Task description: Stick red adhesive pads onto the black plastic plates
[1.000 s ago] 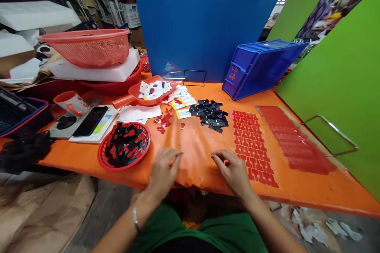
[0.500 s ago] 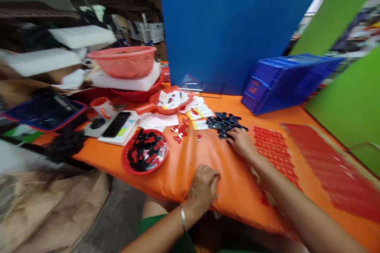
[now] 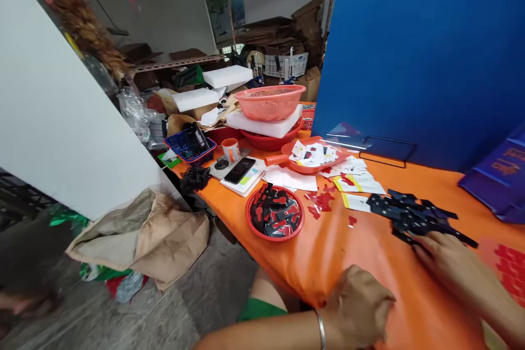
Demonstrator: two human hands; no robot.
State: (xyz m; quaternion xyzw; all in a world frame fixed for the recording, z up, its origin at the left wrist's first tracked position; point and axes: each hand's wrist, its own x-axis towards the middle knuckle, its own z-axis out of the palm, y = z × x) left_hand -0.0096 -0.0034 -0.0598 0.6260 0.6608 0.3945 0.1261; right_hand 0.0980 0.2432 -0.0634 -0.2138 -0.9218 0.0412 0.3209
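My left hand, with a silver bracelet at the wrist, is curled closed at the near edge of the orange table. What it holds, if anything, is hidden. My right hand reaches to the near side of a pile of flat black pieces. Its fingers are bent together and touch the pile; their tips are partly hidden. Left of the hands stands a round red basket filled with black pieces and smaller red ones. Loose red pieces lie between basket and pile.
A red scoop holds white cards, with more cards beside it. A phone lies on a notebook near a mug. Pink and red baskets are stacked behind. A blue bin and red pieces in rows are at right.
The view has swung left, so the table things appear farther right and more of the floor and the white panel shows. My right hand stays at the black pile, my left hand near the edge.
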